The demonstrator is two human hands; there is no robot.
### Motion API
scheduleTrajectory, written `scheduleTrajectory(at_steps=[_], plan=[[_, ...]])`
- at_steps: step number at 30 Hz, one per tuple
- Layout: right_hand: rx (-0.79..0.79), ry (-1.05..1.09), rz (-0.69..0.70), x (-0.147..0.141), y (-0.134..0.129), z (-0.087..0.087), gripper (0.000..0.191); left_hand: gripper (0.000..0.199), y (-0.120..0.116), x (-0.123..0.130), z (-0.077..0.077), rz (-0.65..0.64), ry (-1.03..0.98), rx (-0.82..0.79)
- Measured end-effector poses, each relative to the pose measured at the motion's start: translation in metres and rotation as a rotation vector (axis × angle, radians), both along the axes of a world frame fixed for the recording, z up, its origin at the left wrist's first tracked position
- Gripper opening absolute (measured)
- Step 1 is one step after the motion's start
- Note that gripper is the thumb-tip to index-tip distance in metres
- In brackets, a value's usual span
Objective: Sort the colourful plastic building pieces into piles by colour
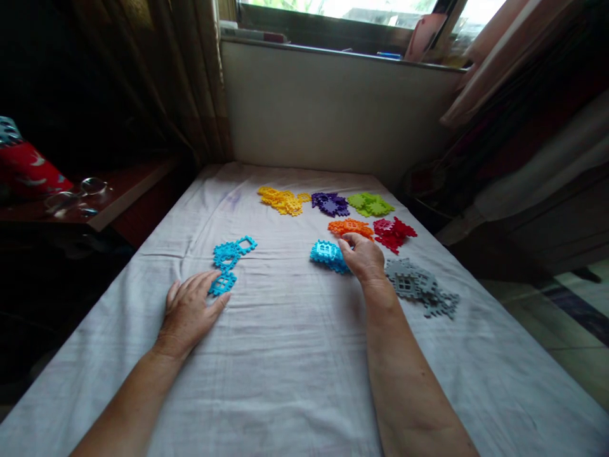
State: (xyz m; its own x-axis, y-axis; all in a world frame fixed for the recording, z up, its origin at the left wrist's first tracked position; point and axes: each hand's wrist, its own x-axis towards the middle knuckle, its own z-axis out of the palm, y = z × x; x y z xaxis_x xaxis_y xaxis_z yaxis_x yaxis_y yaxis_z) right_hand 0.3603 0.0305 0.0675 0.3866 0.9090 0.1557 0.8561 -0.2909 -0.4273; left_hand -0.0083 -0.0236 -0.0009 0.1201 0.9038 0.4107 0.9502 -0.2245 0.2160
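Note:
My left hand (193, 311) rests on the white sheet with its fingers apart, touching the lower end of a loose group of blue pieces (225, 255). On the right, my right hand (364, 255) has its fingers bent together at the right edge of a heap of light blue pieces (328, 252). What its fingertips hold, if anything, is too small to make out. Orange pieces (349, 227) lie just beyond that hand. Beside its wrist is a grey heap (413, 284).
Yellow (283, 200), purple (330, 204), green (371, 204) and red (394, 233) heaps lie farther back on the sheet-covered bed (266, 393). A side table (128, 190) with glasses (92, 186) stands at the left. A wall and window are behind.

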Motion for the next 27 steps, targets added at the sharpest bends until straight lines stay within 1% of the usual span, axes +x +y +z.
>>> scheduleTrajectory(at_steps=[3,5,7,10,12,14,17,19,21,23,25,27], plan=[[0.001,0.028,-0.006,-0.001,-0.001,0.005,0.032,0.047,0.002,0.000,0.001,-0.019,-0.039,-0.005],[0.008,0.064,0.030,-0.008,-0.002,0.010,0.032,0.054,0.002,0.001,0.002,-0.052,-0.094,0.006],[0.031,0.097,0.108,-0.022,-0.003,0.014,0.030,0.061,0.002,0.004,0.004,-0.105,-0.160,0.010],[0.013,0.160,0.314,-0.056,-0.008,0.015,0.025,0.069,-0.001,0.011,0.007,-0.181,-0.226,0.009],[-0.048,0.223,0.469,-0.083,-0.014,0.011,0.024,0.073,-0.003,0.016,0.009,-0.219,-0.236,0.023],[-0.103,0.301,0.582,-0.109,-0.021,0.005,0.024,0.074,-0.005,0.019,0.010,-0.252,-0.229,0.052],[-0.150,0.412,0.663,-0.135,-0.029,-0.006,0.027,0.075,-0.007,0.023,0.011,-0.306,-0.207,0.089],[-0.169,0.452,0.687,-0.142,-0.031,-0.010,0.023,0.074,-0.008,0.023,0.009,-0.334,-0.193,0.105],[-0.164,0.475,0.690,-0.137,-0.028,-0.009,0.018,0.073,-0.007,0.022,0.007,-0.349,-0.173,0.113],[-0.123,0.507,0.655,-0.120,-0.021,-0.003,0.015,0.069,-0.005,0.020,0.004,-0.353,-0.149,0.118],[-0.058,0.566,0.569,-0.089,-0.013,0.005,0.013,0.063,-0.002,0.015,0.002,-0.340,-0.127,0.127],[0.009,0.654,0.429,-0.049,-0.007,0.013,0.013,0.056,0.002,0.009,-0.001,-0.294,-0.117,0.139]])
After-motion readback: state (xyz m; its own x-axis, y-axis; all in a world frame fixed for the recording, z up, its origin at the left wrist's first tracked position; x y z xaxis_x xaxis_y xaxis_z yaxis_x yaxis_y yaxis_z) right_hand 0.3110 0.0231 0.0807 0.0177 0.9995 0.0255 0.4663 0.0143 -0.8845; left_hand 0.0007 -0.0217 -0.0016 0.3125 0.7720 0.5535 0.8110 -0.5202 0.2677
